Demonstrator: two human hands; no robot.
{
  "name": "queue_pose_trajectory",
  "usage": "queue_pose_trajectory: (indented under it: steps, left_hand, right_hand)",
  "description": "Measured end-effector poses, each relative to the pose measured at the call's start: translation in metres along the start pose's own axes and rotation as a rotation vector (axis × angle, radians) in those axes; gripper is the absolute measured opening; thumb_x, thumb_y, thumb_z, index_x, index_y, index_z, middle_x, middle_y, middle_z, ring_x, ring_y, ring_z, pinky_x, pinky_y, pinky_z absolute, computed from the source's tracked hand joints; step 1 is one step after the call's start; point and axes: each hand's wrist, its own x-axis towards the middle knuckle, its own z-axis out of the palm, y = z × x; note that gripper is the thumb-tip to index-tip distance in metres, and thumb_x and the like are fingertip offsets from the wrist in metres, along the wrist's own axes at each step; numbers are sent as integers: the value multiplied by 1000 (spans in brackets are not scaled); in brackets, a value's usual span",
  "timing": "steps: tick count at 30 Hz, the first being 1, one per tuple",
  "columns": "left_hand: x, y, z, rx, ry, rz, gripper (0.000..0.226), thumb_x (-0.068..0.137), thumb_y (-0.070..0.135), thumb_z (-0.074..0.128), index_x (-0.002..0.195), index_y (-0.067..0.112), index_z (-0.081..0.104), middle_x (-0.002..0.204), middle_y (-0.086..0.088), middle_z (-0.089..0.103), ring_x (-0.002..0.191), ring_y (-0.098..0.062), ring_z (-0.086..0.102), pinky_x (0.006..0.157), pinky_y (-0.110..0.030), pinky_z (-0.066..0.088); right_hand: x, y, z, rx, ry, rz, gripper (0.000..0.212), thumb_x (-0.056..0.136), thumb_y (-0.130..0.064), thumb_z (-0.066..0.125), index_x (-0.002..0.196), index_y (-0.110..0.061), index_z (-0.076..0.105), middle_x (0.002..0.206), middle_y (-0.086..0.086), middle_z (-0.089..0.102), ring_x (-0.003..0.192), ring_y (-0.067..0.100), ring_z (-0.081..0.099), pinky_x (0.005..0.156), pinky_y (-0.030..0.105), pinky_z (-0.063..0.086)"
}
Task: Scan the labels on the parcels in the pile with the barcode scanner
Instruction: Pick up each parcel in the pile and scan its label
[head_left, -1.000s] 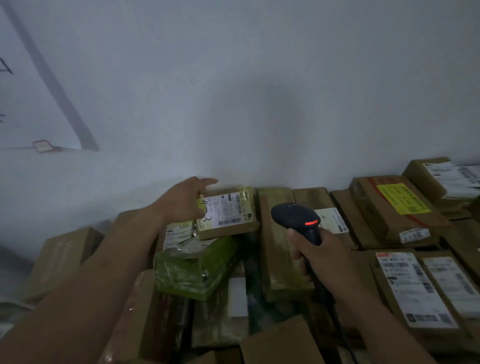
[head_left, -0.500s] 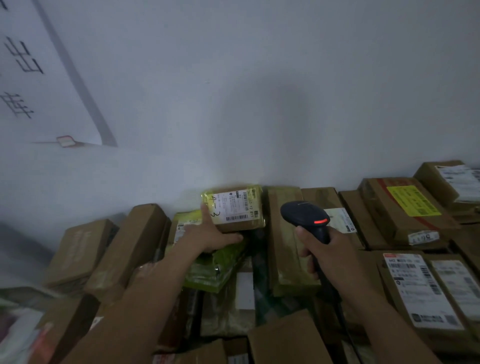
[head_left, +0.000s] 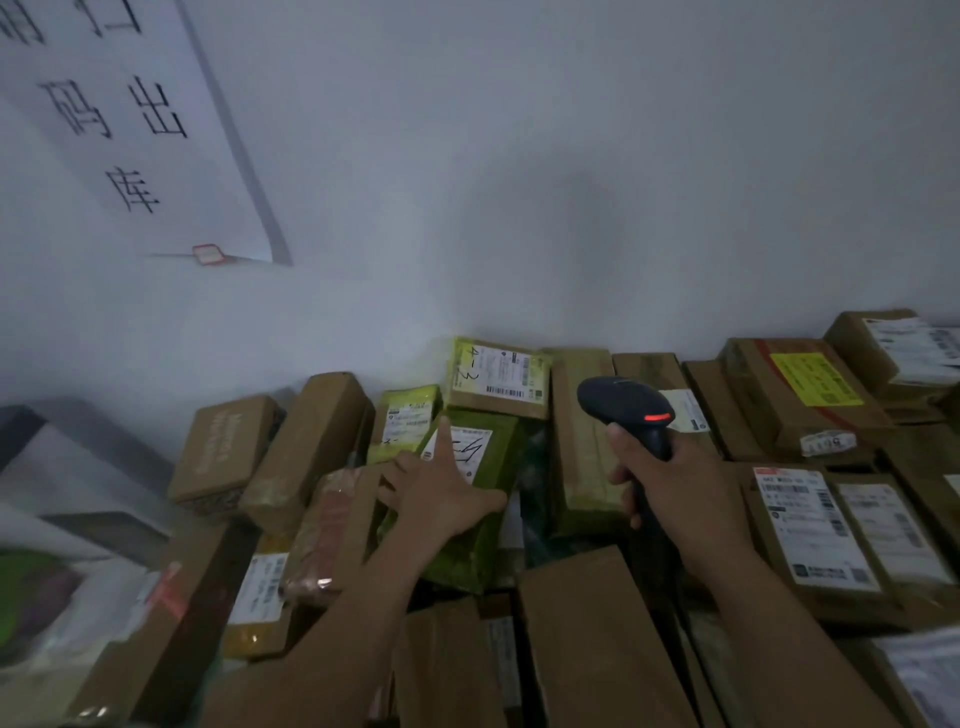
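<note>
Green parcel (head_left: 467, 556) at back edge of pile (head_left: 587, 634) is held flat by straight-fingered left hand (head_left: 441, 493); scanner (head_left: 623, 410), gripped in right hand (head_left: 670, 483), should be aimed squarely at its label (head_left: 467, 449).

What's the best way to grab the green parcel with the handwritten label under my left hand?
Probably across its width, from above. The green parcel lies label up, and its right long edge stands free over a dark gap, so the left hand can hook the thumb there and the fingers over the left edge. Stay off the label, leaving it clear for the scanner.
</note>
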Motion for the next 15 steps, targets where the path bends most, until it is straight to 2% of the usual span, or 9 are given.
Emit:
queue_pose_trajectory:
  steps: [6,12,15]
  left_hand:
    - [-18,8,15,-17,245,62,111,71,68,69,153,41,0,155,-12,1,142,-42,5,116,-57,16]
    - [-2,3,34,-64,129,-63,108,74,70,67,154,37,3,151,-20,10,140,-44,10,115,-54,16]
    - [1,4,42,-63,154,-69,102,75,70,65,154,35,10,150,-21,10,140,-45,10,114,-55,15]
  right_hand:
    - [-12,-1,-3,4,-7,-12,29,92,-37,61,89,-8,62,76,11,66,51,19,56,47,30,48]
    - [-11,-3,-2,-7,0,-14,27,93,-35,62,91,-9,62,75,10,67,50,17,56,47,30,47]
    - [-10,-2,-2,-18,9,-15,27,93,-36,62,92,-8,62,75,10,67,50,17,57,47,28,47]
